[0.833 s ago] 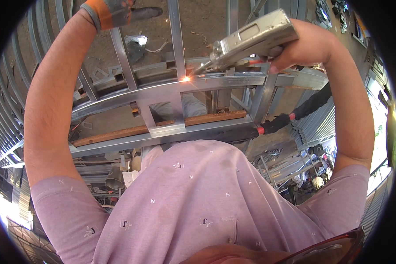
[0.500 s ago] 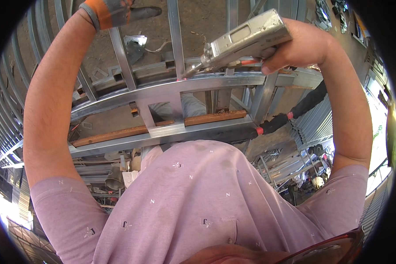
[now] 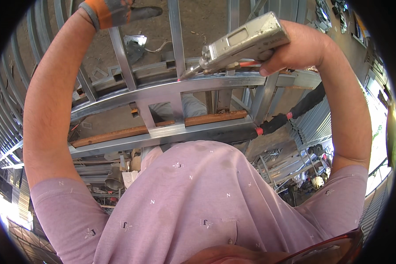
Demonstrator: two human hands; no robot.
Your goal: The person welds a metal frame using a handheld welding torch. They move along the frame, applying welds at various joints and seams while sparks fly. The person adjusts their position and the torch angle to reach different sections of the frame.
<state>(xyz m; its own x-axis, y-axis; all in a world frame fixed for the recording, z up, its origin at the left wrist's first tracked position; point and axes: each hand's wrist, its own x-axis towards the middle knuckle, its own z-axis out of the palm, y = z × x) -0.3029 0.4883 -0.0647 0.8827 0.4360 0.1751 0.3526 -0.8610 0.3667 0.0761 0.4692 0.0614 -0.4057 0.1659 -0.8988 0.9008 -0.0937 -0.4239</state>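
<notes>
A: From where I stand, start at the left. The left hand (image 3: 112, 11) wears a grey glove with orange cuff and sits at the top edge of the steel frame (image 3: 163, 94). Can you see if it grips smth?

B: Not rly. The fingers are cut off by the picture edge, so I cannot tell if it closes on a stud or only rests near one.

A: OK. Middle now. What is different vs. a moment ago?

B: A moment ago there was a bright spark at the joint of the upper rail. Now the spark is gone; only a small pink-red dot shows at the nozzle tip. The tool is lifted a bit and tilted, approx. the same spot. I judge that the weld point is finished or paused, prob. a tack.

A: And the right side?

B: The right hand (image 3: 301, 46), bare, is wrapped fully closed around the handle of the silver welding gun (image 3: 244, 42). The gun body sticks out to the left of the fist and its nozzle points down-left, just above the upper rail, very close to it.

A: Below that?

B: A wooden strip (image 3: 158, 127) lies along the lower rail, well apart from the gun.
</notes>
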